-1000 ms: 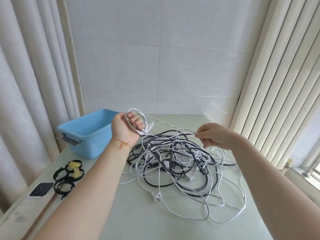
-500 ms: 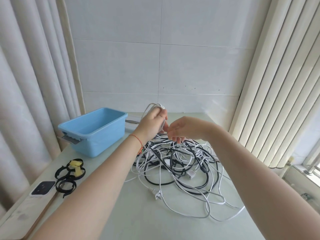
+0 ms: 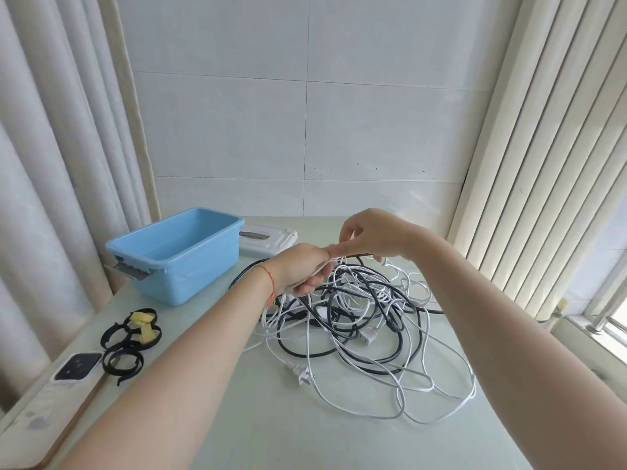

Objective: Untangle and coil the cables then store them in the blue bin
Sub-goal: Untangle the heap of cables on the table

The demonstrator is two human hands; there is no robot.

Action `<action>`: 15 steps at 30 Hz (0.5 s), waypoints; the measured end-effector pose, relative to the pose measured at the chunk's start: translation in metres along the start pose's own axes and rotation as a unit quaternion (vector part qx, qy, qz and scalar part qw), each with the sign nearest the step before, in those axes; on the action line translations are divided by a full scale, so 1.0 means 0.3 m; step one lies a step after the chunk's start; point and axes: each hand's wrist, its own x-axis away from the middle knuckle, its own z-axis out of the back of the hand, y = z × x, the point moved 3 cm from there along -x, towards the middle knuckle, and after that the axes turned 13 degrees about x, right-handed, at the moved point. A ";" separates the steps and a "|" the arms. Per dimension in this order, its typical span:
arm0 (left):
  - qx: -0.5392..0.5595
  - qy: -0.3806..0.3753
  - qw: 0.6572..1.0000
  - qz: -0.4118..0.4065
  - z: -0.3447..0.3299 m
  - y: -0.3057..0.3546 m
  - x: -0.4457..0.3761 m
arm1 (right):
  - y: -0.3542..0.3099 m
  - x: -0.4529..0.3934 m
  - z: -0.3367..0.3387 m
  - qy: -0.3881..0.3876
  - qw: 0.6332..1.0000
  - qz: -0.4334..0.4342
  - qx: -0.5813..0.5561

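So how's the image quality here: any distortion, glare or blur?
Head view: wide-angle bending bows the blinds and curtain at the edges; soft daylight, brightest at the window, no harsh glare; cables and bin sharp, hands only slightly soft.

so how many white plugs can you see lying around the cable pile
2 plainly show: one plug on the table at the near left edge of the cable pile, another connector lying inside the tangle. More may be hidden under the cables or the hands.

The left hand (image 3: 302,269) covers whatever white cable (image 3: 339,271) its fingers (image 3: 307,288) grip, and the lid (image 3: 268,239) beyond them sits half behind the bin (image 3: 176,252).
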 end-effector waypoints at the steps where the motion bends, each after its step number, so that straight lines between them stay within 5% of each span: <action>1: 0.023 -0.020 0.999 0.013 0.003 -0.007 0.005 | 0.016 -0.001 -0.001 -0.007 1.000 0.001 -0.021; 5: 0.085 -0.076 0.993 -0.025 0.027 -0.028 0.012 | 0.104 -0.014 -0.030 -0.008 0.997 -0.032 -0.073; 7: 0.201 -0.059 0.977 -0.045 0.048 -0.032 -0.003 | 0.142 -0.022 -0.055 0.005 0.994 -0.066 -0.083; 9: 0.402 -0.013 0.912 -0.075 0.082 -0.033 -0.023 | 0.174 -0.023 -0.082 0.003 0.994 -0.087 -0.067; 12: 0.627 0.053 0.771 -0.098 0.138 -0.037 -0.049 | 0.212 -0.017 -0.102 0.020 0.992 -0.100 -0.079; 15: 0.642 0.074 0.756 -0.107 0.138 -0.024 -0.055 | 0.208 -0.037 -0.057 0.184 0.963 -0.123 -0.156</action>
